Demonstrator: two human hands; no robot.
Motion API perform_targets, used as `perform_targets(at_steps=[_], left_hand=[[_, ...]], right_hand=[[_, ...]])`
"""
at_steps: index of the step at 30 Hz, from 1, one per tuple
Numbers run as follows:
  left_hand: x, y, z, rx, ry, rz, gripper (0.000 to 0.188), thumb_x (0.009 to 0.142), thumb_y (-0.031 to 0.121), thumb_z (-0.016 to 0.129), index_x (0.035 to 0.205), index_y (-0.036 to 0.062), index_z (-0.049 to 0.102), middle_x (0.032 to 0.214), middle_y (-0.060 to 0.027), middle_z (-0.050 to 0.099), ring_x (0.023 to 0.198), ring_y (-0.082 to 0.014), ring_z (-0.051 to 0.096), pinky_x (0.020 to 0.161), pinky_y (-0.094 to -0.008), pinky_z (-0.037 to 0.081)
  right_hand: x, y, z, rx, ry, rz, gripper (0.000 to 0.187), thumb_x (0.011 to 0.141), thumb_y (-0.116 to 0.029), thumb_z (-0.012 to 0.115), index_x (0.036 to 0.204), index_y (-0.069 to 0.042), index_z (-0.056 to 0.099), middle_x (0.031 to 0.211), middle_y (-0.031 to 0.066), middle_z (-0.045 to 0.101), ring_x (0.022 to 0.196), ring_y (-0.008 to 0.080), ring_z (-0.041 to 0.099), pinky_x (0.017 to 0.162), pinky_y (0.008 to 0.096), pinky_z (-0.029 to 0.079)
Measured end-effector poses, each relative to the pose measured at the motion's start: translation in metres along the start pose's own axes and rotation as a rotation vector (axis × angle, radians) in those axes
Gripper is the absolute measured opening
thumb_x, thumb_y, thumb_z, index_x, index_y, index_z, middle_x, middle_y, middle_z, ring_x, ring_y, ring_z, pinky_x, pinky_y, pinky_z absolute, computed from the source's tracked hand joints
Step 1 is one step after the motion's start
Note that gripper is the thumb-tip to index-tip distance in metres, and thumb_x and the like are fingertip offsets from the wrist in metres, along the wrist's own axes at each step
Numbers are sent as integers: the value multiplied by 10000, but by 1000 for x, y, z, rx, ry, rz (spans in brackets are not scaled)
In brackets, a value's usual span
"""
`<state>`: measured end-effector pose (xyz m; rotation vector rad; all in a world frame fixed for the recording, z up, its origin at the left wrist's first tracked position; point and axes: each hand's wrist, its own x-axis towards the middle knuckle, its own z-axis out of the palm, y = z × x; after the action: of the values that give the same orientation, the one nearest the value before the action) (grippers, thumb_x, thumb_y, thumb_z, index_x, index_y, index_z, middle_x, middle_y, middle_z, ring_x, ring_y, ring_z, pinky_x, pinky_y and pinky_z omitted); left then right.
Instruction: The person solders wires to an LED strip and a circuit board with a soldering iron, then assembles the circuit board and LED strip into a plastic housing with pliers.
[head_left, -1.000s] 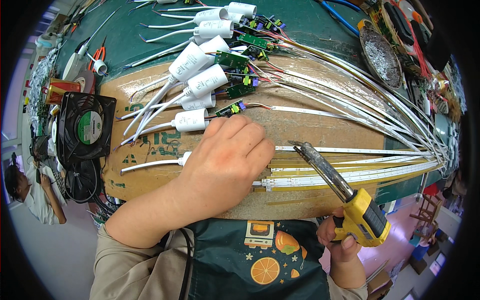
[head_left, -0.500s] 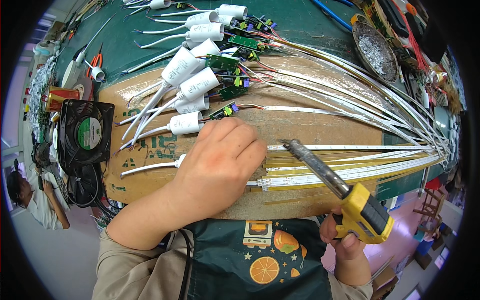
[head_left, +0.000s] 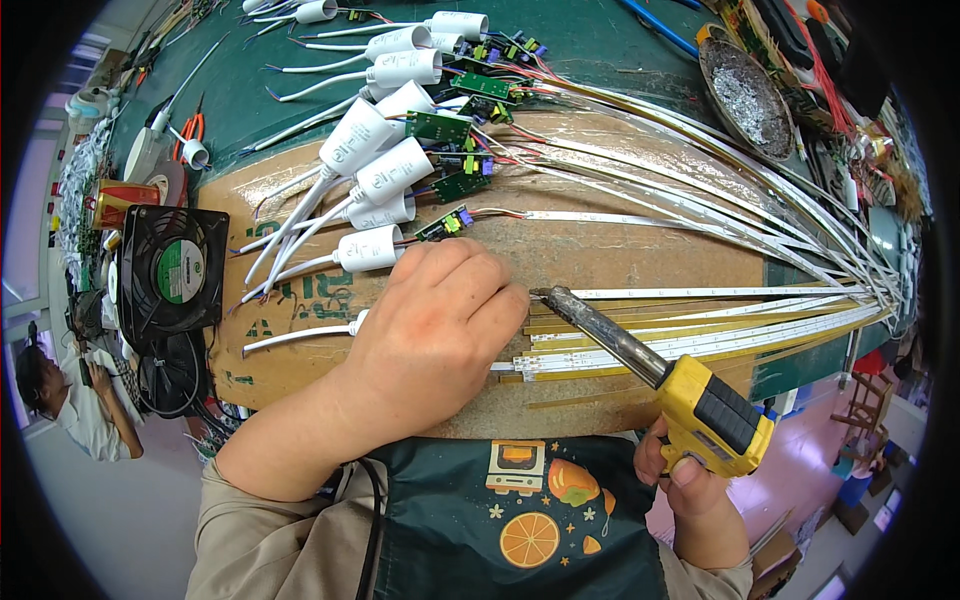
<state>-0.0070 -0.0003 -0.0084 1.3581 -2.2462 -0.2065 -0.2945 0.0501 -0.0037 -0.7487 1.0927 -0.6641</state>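
Observation:
In my right hand (head_left: 692, 484) is a yellow-and-black soldering gun (head_left: 712, 415), gripped by its handle. Its dark tip reaches left to the end of a white LED strip (head_left: 660, 294), close beside my left fingertips. My left hand (head_left: 435, 320) is closed in a pinch at that end of the strip; the back of the hand hides what the fingers hold. From behind it a white cable (head_left: 298, 341) with a white cap sticks out to the left. Just above the hand lies a small circuit board (head_left: 445, 223), wired to another strip and next to a white plastic sleeve (head_left: 370, 248).
Several white sleeves (head_left: 392, 170) with cables and green boards lie beyond my left hand on a cardboard sheet (head_left: 590, 250). A black fan (head_left: 172, 275) stands at the left. A round metal dish (head_left: 745, 95) sits at the far right. Another person (head_left: 85, 400) is off to the left.
The soldering gun has moved left and slightly down, bringing its tip up to my left fingertips at the strip's end. My left hand has barely moved.

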Motion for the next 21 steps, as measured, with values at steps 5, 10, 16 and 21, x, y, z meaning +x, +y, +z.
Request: perform_targets(at_steps=[5,10,16,21], left_hand=[[1,0,0,5,0,3,220,635,-9,647,852,25,633,847,-77,584,850,-265,583,765,-364,460],[2,-1,1,12,-1,3,220,636,-12,645,852,25,628,852,-80,585,847,-268,583,765,-364,460],[6,3,-2,-9,-20,-4,221,642,-21,638,858,24,628,846,-85,580,850,-271,579,761,-365,456],[4,9,-6,-12,-36,-25,239,640,-24,643,873,25,630,856,-85,577,872,-274,571,783,-378,447]], right_hand=[[0,8,-4,-20,26,-32,612,686,-441,779,1013,5,516,608,45,483,502,149,473,461,269,396],[2,-1,0,7,-24,-36,672,697,-455,765,1094,23,509,596,41,478,483,149,465,449,268,392],[12,-16,-8,38,35,-281,724,755,-474,714,1204,20,436,581,27,450,430,118,422,406,259,382],[34,-48,-32,94,60,-595,637,872,-438,587,1274,6,372,669,21,462,508,106,437,460,244,401]])
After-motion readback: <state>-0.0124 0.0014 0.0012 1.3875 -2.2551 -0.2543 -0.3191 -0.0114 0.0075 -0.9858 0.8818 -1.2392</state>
